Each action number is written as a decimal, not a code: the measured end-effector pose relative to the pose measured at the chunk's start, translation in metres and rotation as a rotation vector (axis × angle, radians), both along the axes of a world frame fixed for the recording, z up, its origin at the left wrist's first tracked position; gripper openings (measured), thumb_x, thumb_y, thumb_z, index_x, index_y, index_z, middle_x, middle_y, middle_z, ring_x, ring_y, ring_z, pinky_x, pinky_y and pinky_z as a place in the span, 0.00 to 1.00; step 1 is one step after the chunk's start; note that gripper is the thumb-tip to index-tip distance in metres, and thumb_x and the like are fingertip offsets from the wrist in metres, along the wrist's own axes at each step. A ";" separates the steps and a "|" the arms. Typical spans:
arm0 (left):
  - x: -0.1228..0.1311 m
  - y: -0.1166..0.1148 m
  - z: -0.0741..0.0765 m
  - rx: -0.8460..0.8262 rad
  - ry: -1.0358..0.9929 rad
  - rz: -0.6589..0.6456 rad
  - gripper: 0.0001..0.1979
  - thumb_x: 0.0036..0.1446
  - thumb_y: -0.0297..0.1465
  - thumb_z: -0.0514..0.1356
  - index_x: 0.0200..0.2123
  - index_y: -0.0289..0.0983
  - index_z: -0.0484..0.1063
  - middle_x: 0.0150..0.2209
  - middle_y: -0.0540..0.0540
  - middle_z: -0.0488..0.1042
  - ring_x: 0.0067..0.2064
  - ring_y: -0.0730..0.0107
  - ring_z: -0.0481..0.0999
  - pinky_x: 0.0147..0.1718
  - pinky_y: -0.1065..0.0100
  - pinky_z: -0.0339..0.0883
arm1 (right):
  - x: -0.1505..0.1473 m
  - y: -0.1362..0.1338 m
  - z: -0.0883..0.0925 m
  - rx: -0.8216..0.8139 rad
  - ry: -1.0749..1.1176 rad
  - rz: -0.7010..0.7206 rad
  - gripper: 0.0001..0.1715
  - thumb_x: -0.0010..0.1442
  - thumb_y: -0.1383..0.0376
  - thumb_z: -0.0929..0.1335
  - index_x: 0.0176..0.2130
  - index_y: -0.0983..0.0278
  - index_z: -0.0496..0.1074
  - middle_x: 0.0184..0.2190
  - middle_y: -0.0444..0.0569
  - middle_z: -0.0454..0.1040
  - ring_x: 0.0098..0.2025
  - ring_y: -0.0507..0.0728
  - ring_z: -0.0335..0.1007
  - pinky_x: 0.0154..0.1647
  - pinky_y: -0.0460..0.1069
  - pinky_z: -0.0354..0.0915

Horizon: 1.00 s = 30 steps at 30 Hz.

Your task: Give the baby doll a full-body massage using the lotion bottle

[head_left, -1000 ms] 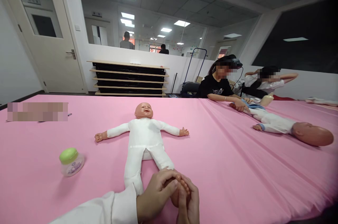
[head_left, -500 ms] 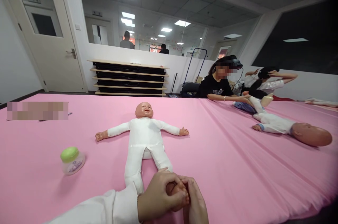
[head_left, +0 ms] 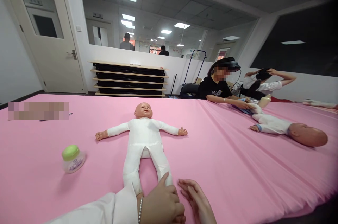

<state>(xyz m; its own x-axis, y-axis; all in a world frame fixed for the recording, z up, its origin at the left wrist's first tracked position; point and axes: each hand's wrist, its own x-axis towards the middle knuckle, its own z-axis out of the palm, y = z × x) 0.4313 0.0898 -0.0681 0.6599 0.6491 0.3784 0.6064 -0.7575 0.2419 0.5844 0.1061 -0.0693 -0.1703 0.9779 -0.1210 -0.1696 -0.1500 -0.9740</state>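
A baby doll [head_left: 144, 132] in a white cloth suit lies on its back on the pink sheet, arms spread and head away from me. My left hand [head_left: 165, 201] is closed over the foot at the end of the doll's leg on the right, its index finger pointing up along the white leg. A bit of the doll's toes [head_left: 180, 219] shows below my fingers; the rest of that foot is covered. Just to the right, apart from the doll, my right hand [head_left: 198, 201] is open, fingers slightly bent and holding nothing.
A jar with a green lid [head_left: 74, 159] stands left of the doll. At right, a person [head_left: 218, 85] in black handles a second doll [head_left: 280, 125], near a bottle [head_left: 264, 101]. A blurred patch [head_left: 38, 110] covers something at the far left. The pink sheet [head_left: 224, 167] has creases.
My right hand has come away from the doll's foot and opened. My left hand has turned over and shifted slightly lower, its index finger now along the leg. The doll's leg sits lower.
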 end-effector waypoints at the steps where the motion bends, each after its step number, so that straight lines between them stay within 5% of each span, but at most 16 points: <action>1: 0.000 -0.001 0.002 0.017 0.015 -0.009 0.11 0.48 0.40 0.62 0.25 0.37 0.70 0.25 0.50 0.72 0.33 0.67 0.70 0.54 0.47 0.45 | 0.000 0.001 0.000 0.010 -0.031 0.033 0.24 0.49 0.51 0.68 0.36 0.68 0.69 0.42 0.54 0.70 0.50 0.61 0.65 0.54 0.54 0.60; 5: -0.013 -0.013 0.032 0.000 -0.034 -0.001 0.17 0.55 0.42 0.56 0.45 0.41 0.68 0.49 0.41 0.68 0.52 0.55 0.65 0.54 0.42 0.44 | 0.004 0.007 0.001 0.051 -0.119 0.143 0.21 0.52 0.53 0.67 0.38 0.66 0.70 0.41 0.52 0.70 0.48 0.58 0.65 0.55 0.53 0.58; 9: -0.051 -0.033 0.055 -0.189 -0.212 0.159 0.24 0.53 0.44 0.57 0.53 0.44 0.61 0.58 0.41 0.59 0.58 0.51 0.56 0.55 0.45 0.48 | 0.015 0.016 0.005 -0.058 -0.069 0.224 0.20 0.49 0.56 0.69 0.40 0.64 0.71 0.43 0.53 0.70 0.48 0.58 0.66 0.52 0.53 0.61; 14: -0.087 -0.048 0.025 -0.335 -0.713 0.776 0.19 0.62 0.35 0.45 0.55 0.42 0.55 0.60 0.43 0.50 0.62 0.59 0.48 0.59 0.49 0.44 | 0.000 0.026 0.027 -0.174 0.062 0.358 0.17 0.54 0.58 0.65 0.41 0.67 0.70 0.45 0.55 0.70 0.49 0.58 0.66 0.54 0.55 0.59; 16: -0.088 -0.050 0.009 -0.373 -0.858 0.914 0.20 0.61 0.36 0.46 0.56 0.41 0.53 0.60 0.43 0.49 0.63 0.60 0.45 0.60 0.50 0.41 | -0.016 0.031 0.036 -0.247 0.135 0.448 0.17 0.56 0.60 0.63 0.41 0.69 0.69 0.43 0.56 0.70 0.48 0.57 0.67 0.55 0.54 0.58; 21: -0.076 -0.049 -0.005 -0.487 -1.028 0.967 0.26 0.59 0.38 0.48 0.59 0.42 0.44 0.62 0.44 0.45 0.64 0.62 0.43 0.61 0.55 0.41 | -0.047 0.049 0.040 -0.394 0.035 0.611 0.16 0.54 0.64 0.61 0.40 0.71 0.69 0.38 0.57 0.72 0.39 0.56 0.71 0.49 0.53 0.63; 26: -0.074 -0.048 -0.009 -0.454 -0.981 0.986 0.29 0.55 0.34 0.52 0.59 0.43 0.46 0.63 0.47 0.43 0.64 0.61 0.41 0.61 0.57 0.41 | -0.060 0.059 0.038 -0.240 -0.167 0.630 0.13 0.53 0.64 0.61 0.34 0.70 0.67 0.29 0.53 0.72 0.31 0.56 0.71 0.40 0.54 0.66; 30: -0.074 -0.049 -0.011 -0.445 -0.977 0.997 0.29 0.55 0.34 0.52 0.59 0.42 0.46 0.63 0.46 0.43 0.64 0.62 0.42 0.61 0.57 0.41 | -0.066 0.066 0.037 -0.159 -0.200 0.524 0.11 0.48 0.66 0.63 0.35 0.69 0.65 0.32 0.52 0.72 0.32 0.55 0.71 0.37 0.52 0.67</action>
<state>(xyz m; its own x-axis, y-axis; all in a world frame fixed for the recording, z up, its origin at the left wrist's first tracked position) 0.3573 0.0409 -0.0787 -0.5186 0.8534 0.0521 0.2839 0.1144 0.9520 0.5186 0.1716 -0.0320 -0.5855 0.7365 -0.3388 0.1515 -0.3111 -0.9382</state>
